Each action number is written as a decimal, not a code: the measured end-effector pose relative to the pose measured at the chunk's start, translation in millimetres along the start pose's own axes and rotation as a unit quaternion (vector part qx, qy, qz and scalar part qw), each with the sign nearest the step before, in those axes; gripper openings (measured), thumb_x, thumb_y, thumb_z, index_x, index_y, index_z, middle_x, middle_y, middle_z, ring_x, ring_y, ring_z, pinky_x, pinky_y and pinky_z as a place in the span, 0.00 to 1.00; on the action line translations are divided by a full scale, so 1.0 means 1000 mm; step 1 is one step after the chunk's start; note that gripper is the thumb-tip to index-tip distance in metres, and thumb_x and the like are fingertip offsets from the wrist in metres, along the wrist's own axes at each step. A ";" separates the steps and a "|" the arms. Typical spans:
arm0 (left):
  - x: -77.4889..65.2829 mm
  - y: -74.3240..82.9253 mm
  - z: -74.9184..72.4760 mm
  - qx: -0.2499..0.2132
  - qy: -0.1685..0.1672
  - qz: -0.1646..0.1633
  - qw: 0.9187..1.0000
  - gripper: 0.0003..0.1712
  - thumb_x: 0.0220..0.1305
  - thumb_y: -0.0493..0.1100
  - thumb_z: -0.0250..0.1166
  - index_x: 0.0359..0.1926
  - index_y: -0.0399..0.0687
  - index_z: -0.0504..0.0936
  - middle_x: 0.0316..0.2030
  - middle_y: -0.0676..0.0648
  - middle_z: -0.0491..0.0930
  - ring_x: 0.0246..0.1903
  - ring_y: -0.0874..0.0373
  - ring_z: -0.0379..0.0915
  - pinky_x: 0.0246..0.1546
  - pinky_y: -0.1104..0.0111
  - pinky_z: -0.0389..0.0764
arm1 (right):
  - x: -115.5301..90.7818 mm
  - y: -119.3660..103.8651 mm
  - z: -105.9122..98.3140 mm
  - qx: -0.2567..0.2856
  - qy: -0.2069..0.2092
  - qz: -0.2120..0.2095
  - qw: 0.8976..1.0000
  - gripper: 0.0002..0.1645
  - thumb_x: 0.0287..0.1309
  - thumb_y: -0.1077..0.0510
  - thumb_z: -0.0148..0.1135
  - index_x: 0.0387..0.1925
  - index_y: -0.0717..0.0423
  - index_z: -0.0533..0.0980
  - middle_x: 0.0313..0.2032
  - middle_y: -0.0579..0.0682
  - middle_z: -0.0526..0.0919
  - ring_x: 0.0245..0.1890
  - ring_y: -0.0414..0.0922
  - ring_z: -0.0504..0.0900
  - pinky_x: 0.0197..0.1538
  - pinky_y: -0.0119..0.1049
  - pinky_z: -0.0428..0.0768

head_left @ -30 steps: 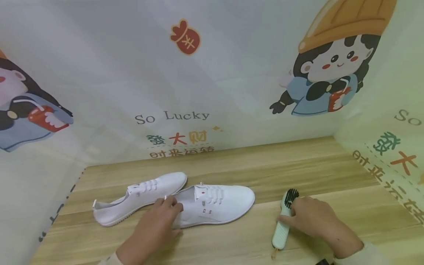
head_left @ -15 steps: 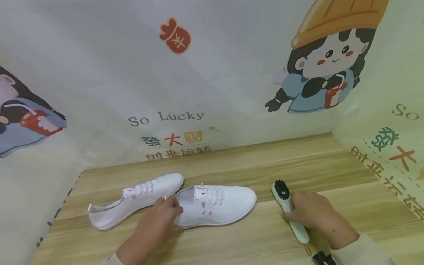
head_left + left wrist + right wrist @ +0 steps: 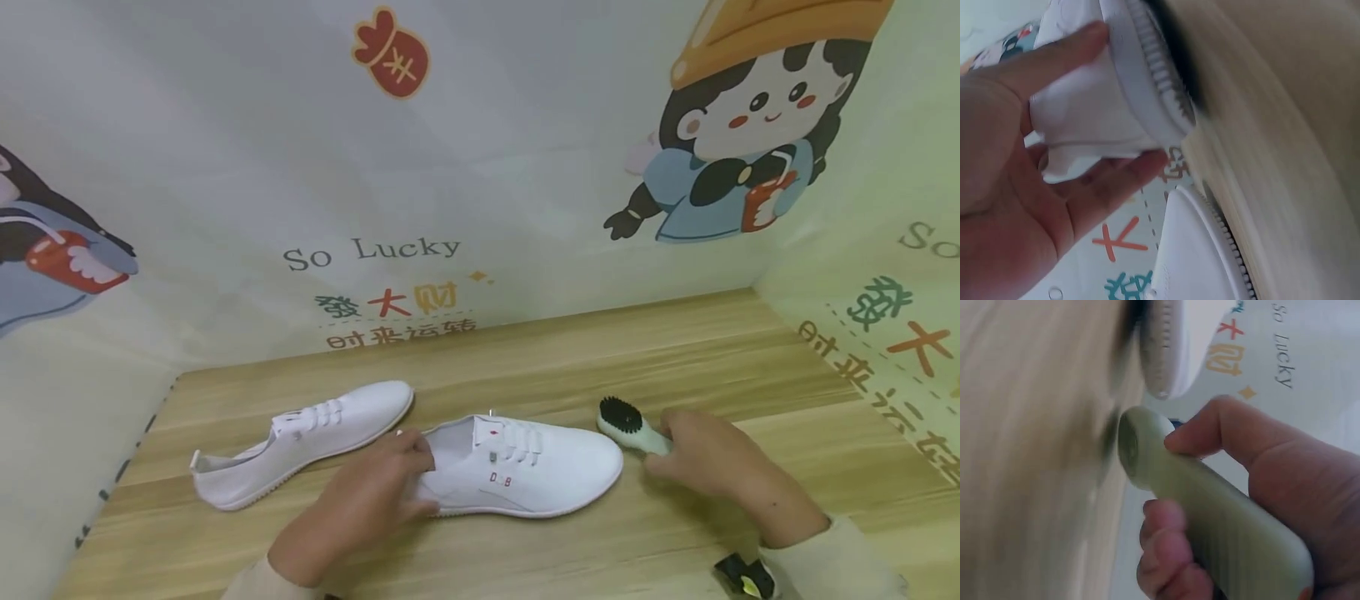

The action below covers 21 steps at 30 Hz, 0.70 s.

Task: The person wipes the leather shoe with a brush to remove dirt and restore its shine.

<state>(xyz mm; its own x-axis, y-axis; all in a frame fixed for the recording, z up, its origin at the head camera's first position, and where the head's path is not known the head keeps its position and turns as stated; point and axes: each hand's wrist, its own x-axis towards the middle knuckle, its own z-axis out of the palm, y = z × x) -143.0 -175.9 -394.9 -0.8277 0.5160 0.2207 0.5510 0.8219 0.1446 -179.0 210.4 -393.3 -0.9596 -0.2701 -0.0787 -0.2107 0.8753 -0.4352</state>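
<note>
My left hand [image 3: 367, 496] grips the heel of the nearer white lace-up shoe [image 3: 562, 467], whose toe points right. In the left wrist view, the thumb is on one side of the shoe's heel [image 3: 1085, 100] and the fingers are on the other. My right hand [image 3: 712, 458] holds a pale green brush [image 3: 633, 433] by its handle, black bristles facing up in the head view. The brush head is close beside the shoe's toe. From the right wrist, the ribbed back of the brush [image 3: 1210, 506] shows between thumb and curled fingers. A matching white shoe [image 3: 341, 425] lies behind and left.
The wood-grain tabletop [image 3: 585, 358] carries both shoes. Printed cloth walls [image 3: 525, 183] enclose it at the back and both sides. A small black object [image 3: 744, 577] is by my right sleeve.
My left hand and the nearer shoe have shifted right. My right hand has turned the brush, so its head now points left, bristles up, and is nearer the toe.
</note>
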 end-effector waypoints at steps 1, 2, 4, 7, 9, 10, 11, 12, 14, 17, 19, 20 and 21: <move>0.001 -0.001 0.000 -0.014 -0.006 0.000 1.000 0.21 0.40 0.54 0.77 0.34 0.50 0.84 0.38 0.58 0.74 0.40 0.64 0.72 0.42 0.67 0.77 | 0.000 0.000 -0.002 0.015 0.001 0.003 1.000 0.16 0.42 0.52 0.66 0.29 0.58 0.73 0.18 0.47 0.71 0.15 0.41 0.67 0.17 0.32 0.66; 0.001 -0.003 0.000 -0.028 -0.010 -0.001 1.000 0.20 0.41 0.54 0.77 0.34 0.50 0.84 0.38 0.58 0.74 0.39 0.65 0.71 0.43 0.67 0.77 | 0.001 -0.001 -0.004 0.030 0.003 0.006 1.000 0.17 0.44 0.53 0.65 0.32 0.60 0.73 0.18 0.47 0.72 0.14 0.41 0.67 0.16 0.31 0.66; 0.003 -0.005 0.000 -0.054 -0.018 -0.002 0.998 0.18 0.43 0.53 0.76 0.33 0.50 0.83 0.37 0.59 0.73 0.38 0.66 0.71 0.43 0.67 0.76 | 0.002 -0.001 -0.007 0.045 0.012 0.004 0.999 0.20 0.46 0.53 0.65 0.37 0.64 0.73 0.19 0.48 0.73 0.14 0.41 0.67 0.15 0.30 0.66; 0.003 -0.009 0.000 -0.079 -0.027 -0.003 0.997 0.15 0.46 0.52 0.75 0.31 0.51 0.81 0.35 0.60 0.72 0.37 0.66 0.70 0.43 0.67 0.76 | 0.002 -0.003 -0.010 0.062 0.025 0.001 0.998 0.25 0.50 0.56 0.63 0.46 0.69 0.71 0.20 0.50 0.75 0.14 0.41 0.70 0.13 0.30 0.68; 0.003 -0.010 0.000 -0.086 -0.029 -0.001 0.996 0.15 0.48 0.52 0.74 0.31 0.52 0.80 0.35 0.60 0.72 0.37 0.67 0.69 0.43 0.67 0.76 | 0.001 -0.006 -0.012 0.076 0.034 -0.007 0.997 0.27 0.52 0.59 0.61 0.52 0.69 0.68 0.21 0.51 0.75 0.13 0.41 0.71 0.13 0.31 0.69; 0.003 -0.010 0.000 -0.088 -0.029 0.002 0.996 0.14 0.48 0.52 0.74 0.32 0.52 0.80 0.35 0.60 0.72 0.37 0.67 0.69 0.43 0.67 0.75 | 0.000 -0.008 -0.013 0.085 0.037 -0.010 0.996 0.27 0.53 0.61 0.59 0.54 0.69 0.66 0.21 0.52 0.75 0.12 0.41 0.71 0.12 0.31 0.70; 0.003 -0.011 0.000 -0.091 -0.029 0.004 0.995 0.14 0.49 0.52 0.73 0.32 0.53 0.80 0.35 0.61 0.72 0.37 0.67 0.69 0.42 0.67 0.75 | -0.001 -0.011 -0.013 0.094 0.040 -0.013 0.995 0.27 0.55 0.62 0.58 0.56 0.67 0.65 0.21 0.52 0.75 0.11 0.41 0.72 0.12 0.32 0.71; 0.003 -0.010 0.000 -0.097 -0.029 0.007 0.995 0.14 0.50 0.52 0.73 0.32 0.54 0.79 0.36 0.61 0.72 0.37 0.67 0.69 0.42 0.68 0.75 | -0.003 -0.014 -0.014 0.107 0.042 -0.018 0.993 0.27 0.56 0.63 0.57 0.57 0.66 0.64 0.21 0.52 0.75 0.11 0.41 0.72 0.12 0.32 0.71; 0.004 -0.009 0.000 -0.111 -0.030 0.013 0.993 0.13 0.51 0.53 0.72 0.33 0.55 0.79 0.36 0.62 0.72 0.36 0.68 0.69 0.41 0.69 0.75 | -0.007 -0.023 -0.015 0.114 0.054 -0.037 0.991 0.27 0.59 0.64 0.56 0.59 0.61 0.63 0.20 0.51 0.74 0.10 0.40 0.71 0.12 0.31 0.71; 0.005 -0.007 -0.001 -0.133 -0.035 0.011 0.990 0.11 0.54 0.53 0.70 0.33 0.58 0.77 0.35 0.63 0.72 0.35 0.68 0.68 0.40 0.70 0.74 | -0.014 -0.039 -0.014 0.092 0.093 -0.101 0.986 0.28 0.59 0.66 0.57 0.61 0.56 0.65 0.20 0.48 0.72 0.12 0.36 0.67 0.14 0.29 0.70; 0.005 -0.006 -0.002 -0.141 -0.039 0.004 0.989 0.10 0.55 0.53 0.70 0.34 0.59 0.77 0.35 0.64 0.72 0.35 0.68 0.68 0.40 0.69 0.74 | -0.018 -0.050 -0.010 0.065 0.121 -0.154 0.979 0.31 0.58 0.67 0.59 0.63 0.52 0.66 0.25 0.48 0.77 0.16 0.35 0.68 0.18 0.29 0.71; 0.004 -0.006 -0.002 -0.143 -0.042 -0.001 0.989 0.09 0.56 0.52 0.69 0.34 0.59 0.78 0.35 0.64 0.73 0.35 0.68 0.68 0.40 0.69 0.74 | -0.020 -0.055 -0.007 0.047 0.135 -0.181 0.973 0.33 0.57 0.67 0.60 0.64 0.50 0.66 0.29 0.48 0.80 0.20 0.35 0.72 0.21 0.30 0.74; 0.004 -0.005 -0.003 -0.145 -0.044 -0.005 0.988 0.08 0.56 0.52 0.69 0.34 0.59 0.78 0.35 0.64 0.73 0.36 0.68 0.68 0.40 0.69 0.74 | -0.023 -0.059 -0.004 0.035 0.144 -0.205 0.968 0.35 0.56 0.67 0.62 0.65 0.48 0.66 0.35 0.49 0.82 0.24 0.36 0.76 0.26 0.32 0.77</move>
<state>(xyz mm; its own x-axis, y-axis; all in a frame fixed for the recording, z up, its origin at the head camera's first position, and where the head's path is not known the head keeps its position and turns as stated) -149.0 -178.8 -392.0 -0.8323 0.5379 0.1340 0.5395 0.7302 0.4193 -145.5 166.3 -362.0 -0.8124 -0.4574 0.3616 -0.5810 0.6864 -0.4374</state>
